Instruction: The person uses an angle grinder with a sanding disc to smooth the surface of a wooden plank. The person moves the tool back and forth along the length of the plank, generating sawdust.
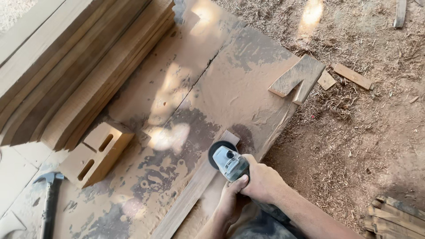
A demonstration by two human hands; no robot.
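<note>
Evidently sanding was under way: the right hand (264,180) and left hand (231,199) both clenched the angle grinder (230,163), its disc on the wooden strip (195,190) lying along the dusty bench (248,75). Steady pressure along the strip seemed needed next.

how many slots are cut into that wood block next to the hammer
2, both on the top face of the slotted wood block left of the angle grinder: one nearer the stacked boards, one nearer the hammer. Its other faces are out of sight and may have more.
</note>
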